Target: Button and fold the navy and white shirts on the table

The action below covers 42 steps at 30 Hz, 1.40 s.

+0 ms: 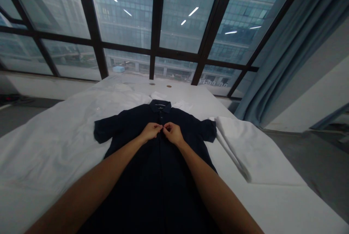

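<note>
A dark navy short-sleeved shirt lies face up and spread out, its collar pointing away from me. My left hand pinches the front placket a little below the collar. Right beside it, my right hand pinches the same placket from the other side, thumb and forefinger together. The fingertips of both hands nearly meet at the shirt's centre line. A button shows on the placket above them; whatever lies between the fingertips is too small to make out.
Folded white cloth lies right of the shirt on the white table. Crumpled, sheer white material covers the left side. Beyond the table stand dark-framed windows, with a blue-grey curtain at the right.
</note>
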### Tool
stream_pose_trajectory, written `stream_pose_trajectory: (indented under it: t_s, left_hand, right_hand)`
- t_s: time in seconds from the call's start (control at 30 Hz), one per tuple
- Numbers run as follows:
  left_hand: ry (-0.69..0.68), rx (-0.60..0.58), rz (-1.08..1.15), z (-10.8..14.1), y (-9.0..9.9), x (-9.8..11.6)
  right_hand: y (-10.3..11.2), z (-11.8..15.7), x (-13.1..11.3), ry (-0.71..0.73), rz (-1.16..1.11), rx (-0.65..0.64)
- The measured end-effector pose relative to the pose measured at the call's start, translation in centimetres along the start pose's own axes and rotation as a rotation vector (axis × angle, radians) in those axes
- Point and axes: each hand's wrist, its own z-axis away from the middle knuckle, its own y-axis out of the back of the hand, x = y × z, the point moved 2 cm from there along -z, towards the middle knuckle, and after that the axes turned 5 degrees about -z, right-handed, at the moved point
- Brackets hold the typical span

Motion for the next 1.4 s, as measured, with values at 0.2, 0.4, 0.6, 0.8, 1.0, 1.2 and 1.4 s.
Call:
stream_pose_trajectory:
  t_s: [0.2,0.4,0.6,0.8,1.0,1.2,1.4]
  left_hand:
    - [-0.019,0.049,-0.064,-0.3,-0.3,-0.4]
    - [-0.089,0.155,-0.177,-0.4,0.0,0.0]
    - [-0.154,0.178,-0.229,0.0,0.0,0.7]
    - [-0.198,0.15,-0.315,0.1,-0.1,0.7]
    - [-0.242,0.147,-0.453,1.0,0.1,1.9]
    - [-0.119,0.186,-0.771,2.3,0.4,3.5]
    - [-0.141,0.165,-0.886,2.5,0.9,3.3]
  right_hand:
    - [0.3,0.3,-0.8,0.054,0.183,0.006]
    - [0.3,0.2,-0.6,0.041,0.158,-0.022]
    - [0.6,0.2,-1.1,0.036,0.163,-0.02]
    - [0.7,0.4,-1.6,-0.011,0.279,0.04]
    - [0.5,-0.5,-0.2,-0.039,0.192,-0.027]
    - [0.4,-1.1,0.7,-0.053,0.186,-0.109]
    - [0.5,-0.9,-0.8,-0.066,0.283,-0.109]
